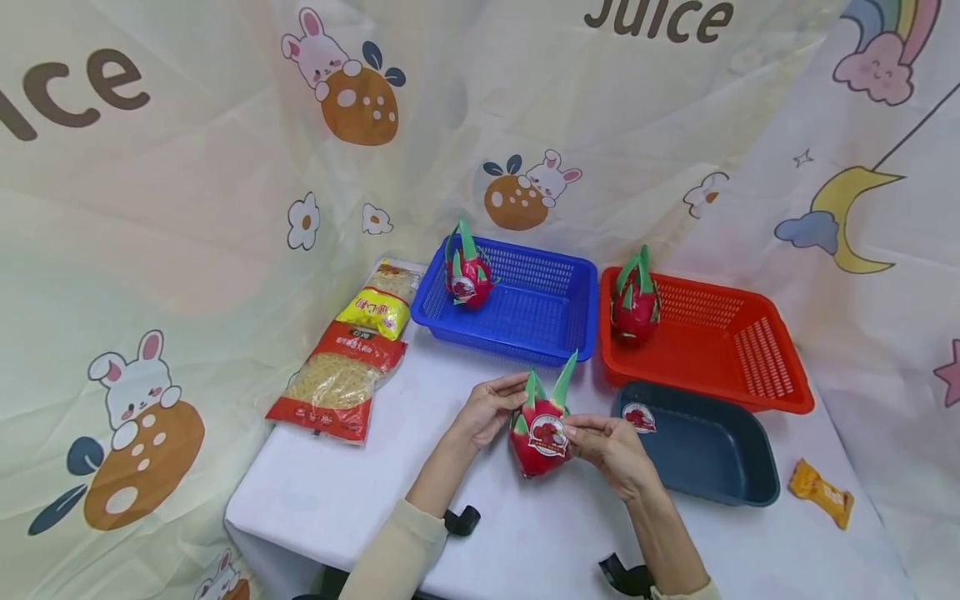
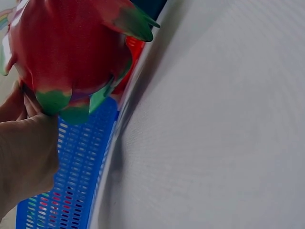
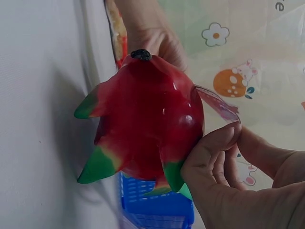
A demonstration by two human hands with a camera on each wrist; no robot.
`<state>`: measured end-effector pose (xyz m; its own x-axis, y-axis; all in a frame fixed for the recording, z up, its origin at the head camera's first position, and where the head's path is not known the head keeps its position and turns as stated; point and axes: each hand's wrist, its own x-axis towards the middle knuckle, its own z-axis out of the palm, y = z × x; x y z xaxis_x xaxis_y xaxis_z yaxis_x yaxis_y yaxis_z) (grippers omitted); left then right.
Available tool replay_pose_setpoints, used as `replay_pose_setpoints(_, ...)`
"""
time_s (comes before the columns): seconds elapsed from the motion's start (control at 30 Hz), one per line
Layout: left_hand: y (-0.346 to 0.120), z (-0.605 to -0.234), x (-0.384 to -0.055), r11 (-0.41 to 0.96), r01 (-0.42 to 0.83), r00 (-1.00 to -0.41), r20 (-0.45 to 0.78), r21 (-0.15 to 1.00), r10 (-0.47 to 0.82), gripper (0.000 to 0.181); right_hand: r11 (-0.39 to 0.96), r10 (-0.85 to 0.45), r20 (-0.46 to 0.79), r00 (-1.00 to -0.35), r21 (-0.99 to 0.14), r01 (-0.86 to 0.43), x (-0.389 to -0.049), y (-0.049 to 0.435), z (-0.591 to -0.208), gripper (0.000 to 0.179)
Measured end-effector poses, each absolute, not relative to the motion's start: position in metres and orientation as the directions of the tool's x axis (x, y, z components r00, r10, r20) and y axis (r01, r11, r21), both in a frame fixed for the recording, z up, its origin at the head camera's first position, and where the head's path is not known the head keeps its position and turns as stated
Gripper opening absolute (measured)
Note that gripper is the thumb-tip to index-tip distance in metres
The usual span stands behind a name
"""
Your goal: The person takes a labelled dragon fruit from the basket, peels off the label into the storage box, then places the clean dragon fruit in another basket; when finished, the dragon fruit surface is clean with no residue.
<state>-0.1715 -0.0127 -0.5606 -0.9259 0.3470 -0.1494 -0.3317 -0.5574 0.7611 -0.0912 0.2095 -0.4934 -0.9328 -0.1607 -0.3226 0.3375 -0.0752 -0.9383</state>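
A red dragon fruit (image 1: 530, 460) with green leaf tips is held up over the front of the white table. My left hand (image 1: 486, 410) grips it near its leafy top from the left. A round label sticker (image 1: 547, 436) sits on the fruit's face. My right hand (image 1: 617, 457) pinches the sticker's edge between thumb and forefinger. In the right wrist view the sticker (image 3: 220, 106) stands out from the skin, one side still against the fruit. The left wrist view shows the fruit's underside (image 2: 62, 47), its sticker hidden.
Behind are a blue basket (image 1: 551, 287) and a red basket (image 1: 720, 354), each with a stickered or plain dragon fruit inside. A dark tray (image 1: 712, 450) at right bears a similar sticker (image 1: 639, 417). Food packets (image 1: 337, 379) lie left, an orange wrapped snack (image 1: 822, 493) far right.
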Motion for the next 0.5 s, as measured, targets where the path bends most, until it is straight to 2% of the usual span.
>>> replay_pose_setpoints(0.2, -0.013, -0.561, -0.172, -0.55, -0.318, -0.932, -0.148, 0.772, 0.332, 0.047, -0.14, -0.194, -0.316, -0.929, -0.928, 0.345, -0.095, 0.213, -0.494, 0.014)
replay_pose_setpoints(0.37, -0.015, -0.564, -0.171, -0.537, -0.325, -0.931, -0.163, 0.778, 0.327, 0.048, -0.201, -0.223, -0.318, -0.921, -0.91, 0.363, -0.098, 0.219, -0.495, 0.017)
replay_pose_setpoints(0.5, -0.017, -0.566, -0.17, -0.531, -0.323, -0.931, -0.162, 0.783, 0.327, 0.049, -0.176, -0.231, -0.302, -0.925, -0.922, 0.345, -0.1, 0.22, -0.493, 0.014)
